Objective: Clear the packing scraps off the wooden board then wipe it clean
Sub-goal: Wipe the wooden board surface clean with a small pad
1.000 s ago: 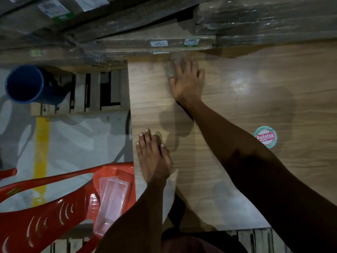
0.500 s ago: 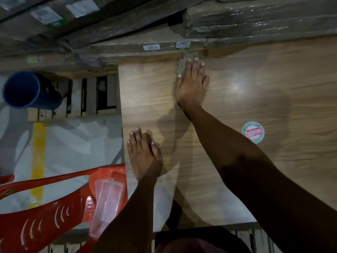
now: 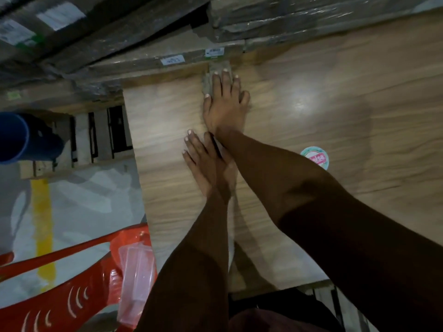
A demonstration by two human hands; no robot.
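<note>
A large wooden board (image 3: 335, 97) with a glossy grain fills the right and middle of the view. My right hand (image 3: 226, 104) presses flat on a grey-brown cloth (image 3: 211, 77) at the board's far edge; only the cloth's far and left parts show past my fingers. My left hand (image 3: 208, 164) lies flat on the board with fingers apart, holding nothing, just behind my right wrist. A round green and red sticker (image 3: 314, 157) sits on the board to the right of my right forearm.
Plastic-wrapped boards with white labels (image 3: 311, 17) are stacked along the far edge. Left of the board are a wooden pallet (image 3: 96, 140), a blue pipe (image 3: 21, 137), grey floor with a yellow line (image 3: 43, 221), and a red plastic chair (image 3: 67, 295) holding a clear plastic tray (image 3: 136, 279).
My right hand has slid the cloth to the right along the board's far edge. My left hand has moved forward and right, closer to my right wrist.
</note>
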